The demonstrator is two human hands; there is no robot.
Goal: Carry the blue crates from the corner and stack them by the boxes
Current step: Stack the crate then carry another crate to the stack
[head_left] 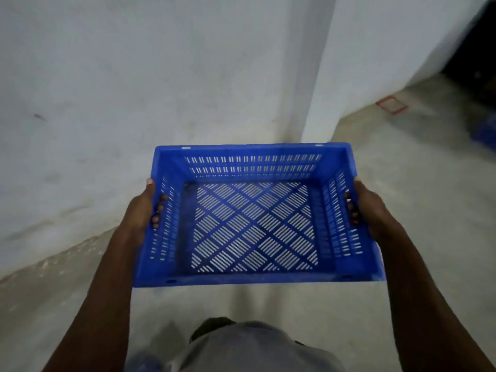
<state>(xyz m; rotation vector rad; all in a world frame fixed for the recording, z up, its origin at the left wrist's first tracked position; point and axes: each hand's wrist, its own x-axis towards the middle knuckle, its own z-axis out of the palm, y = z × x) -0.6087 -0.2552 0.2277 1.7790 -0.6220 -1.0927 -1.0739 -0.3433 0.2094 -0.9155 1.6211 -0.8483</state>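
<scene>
Crate (pixel 255 216), empty, stiff slotted plastic and probably light, hangs level before you above the floor; your left hand (pixel 142 210) and right hand (pixel 373 210) hook fingers through its end handle slots.

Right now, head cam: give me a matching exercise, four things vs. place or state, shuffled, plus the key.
Things:
1. blue crate
2. left hand
3. right hand
4. red square mark

Place or state:
A. on the floor, far right
B. grips the crate's right wall
C. empty, held off the floor
D. grips the crate's left wall

Pairs: 1-C, 2-D, 3-B, 4-A
</scene>
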